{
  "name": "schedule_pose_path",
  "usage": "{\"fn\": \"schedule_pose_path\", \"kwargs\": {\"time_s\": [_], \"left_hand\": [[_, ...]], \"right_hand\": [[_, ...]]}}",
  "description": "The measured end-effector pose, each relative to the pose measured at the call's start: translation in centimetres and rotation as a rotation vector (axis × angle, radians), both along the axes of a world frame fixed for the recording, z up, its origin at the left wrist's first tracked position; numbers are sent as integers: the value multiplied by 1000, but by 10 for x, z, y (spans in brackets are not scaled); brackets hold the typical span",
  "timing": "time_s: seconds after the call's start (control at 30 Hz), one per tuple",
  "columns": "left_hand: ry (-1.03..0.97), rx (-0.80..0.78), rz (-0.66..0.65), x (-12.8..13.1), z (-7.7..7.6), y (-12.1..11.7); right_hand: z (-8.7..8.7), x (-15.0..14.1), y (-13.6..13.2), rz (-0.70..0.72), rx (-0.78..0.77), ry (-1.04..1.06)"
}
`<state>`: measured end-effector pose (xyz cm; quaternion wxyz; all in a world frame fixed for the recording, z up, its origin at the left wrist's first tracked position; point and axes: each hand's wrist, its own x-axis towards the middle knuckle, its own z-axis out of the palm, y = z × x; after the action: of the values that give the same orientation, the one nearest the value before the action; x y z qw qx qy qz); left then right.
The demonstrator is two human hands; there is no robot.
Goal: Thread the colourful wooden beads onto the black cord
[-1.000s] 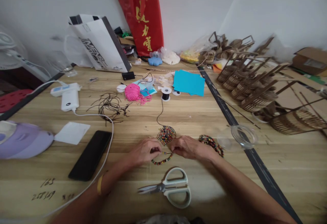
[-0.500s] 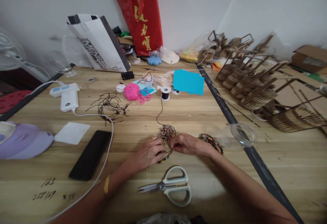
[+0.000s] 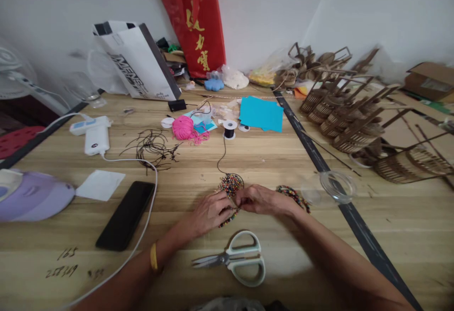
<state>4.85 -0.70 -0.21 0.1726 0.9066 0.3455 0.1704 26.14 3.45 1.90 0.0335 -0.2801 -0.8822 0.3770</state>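
My left hand (image 3: 212, 211) and my right hand (image 3: 258, 199) meet fingertip to fingertip just below a small pile of coloured beads (image 3: 230, 184) on the wooden table. Both are closed in a pinch on a short strand of coloured beads (image 3: 228, 219) that curves out beneath them. A thin black thread runs from the pile up to a black spool (image 3: 230, 129). A finished bead string (image 3: 293, 195) lies by my right wrist. Grey-handled scissors (image 3: 237, 259) lie just in front of my hands.
A black phone (image 3: 125, 214) and white charging cable lie at left, with a power bank (image 3: 96, 139) and loose black threads (image 3: 153, 144). Pink yarn (image 3: 183, 127) and blue paper (image 3: 261, 113) sit further back. A clear jar (image 3: 336, 187) and wooden baskets (image 3: 349, 122) stand right.
Both hands have shifted slightly away from me toward the bead pile and drawn closer together, and the bead strand has moved with them. Nothing else on the table has moved.
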Motion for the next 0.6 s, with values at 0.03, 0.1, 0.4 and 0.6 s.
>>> {"fn": "schedule_pose_path", "kwargs": {"time_s": [0.03, 0.1, 0.4, 0.6], "left_hand": [[-2, -6, 8, 1, 0, 0], [-8, -12, 22, 2, 1, 0], [-8, -18, 33, 6, 0, 2], [-19, -46, 10, 6, -2, 1]], "right_hand": [[1, 0, 0, -1, -10, -3], [3, 1, -1, 0, -11, -17], [16, -4, -13, -26, 222, -268], [22, -11, -21, 9, 305, -326]]}}
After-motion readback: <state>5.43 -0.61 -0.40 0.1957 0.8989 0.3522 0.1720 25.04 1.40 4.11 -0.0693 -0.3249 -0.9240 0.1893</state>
